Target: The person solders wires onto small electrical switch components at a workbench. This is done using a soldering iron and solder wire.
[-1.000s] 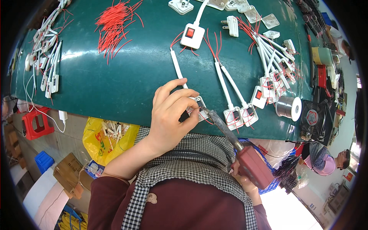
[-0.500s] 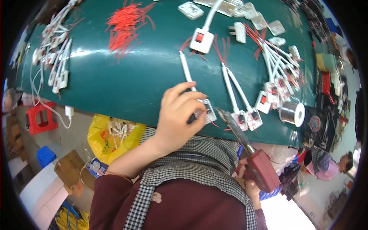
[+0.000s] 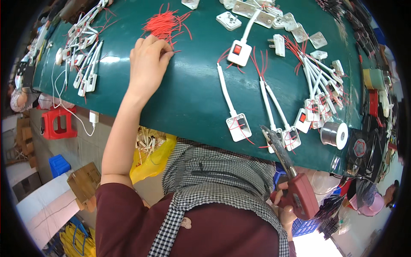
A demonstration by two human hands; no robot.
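My left hand [image 3: 147,64] is at the near edge of a pile of red wires [image 3: 162,25]. Its thumb and fingers are drawn together, with a red wire end showing at their tips. My right hand [image 3: 286,210], low at the right, is closed around the handle of a dark red soldering gun [image 3: 302,196]. The gun's metal barrel points up and left, its tip over two open white housings on cables. Left of the tip, an open white housing [image 3: 239,133] lies with a black part and red wires inside. Its white cable [image 3: 225,90] runs away from me.
A housing with a red switch [image 3: 239,52] lies beyond. Cabled housings [image 3: 314,81] and a solder spool [image 3: 334,135] are at right. More cabled pieces [image 3: 85,64] lie at left. White shells [image 3: 246,9] are at the back. A yellow bag [image 3: 156,160] hangs below the table edge.
My left hand has moved from the open housing, up and left to the red wires. The housing it covered now shows a black part inside. My right hand still holds the soldering gun.
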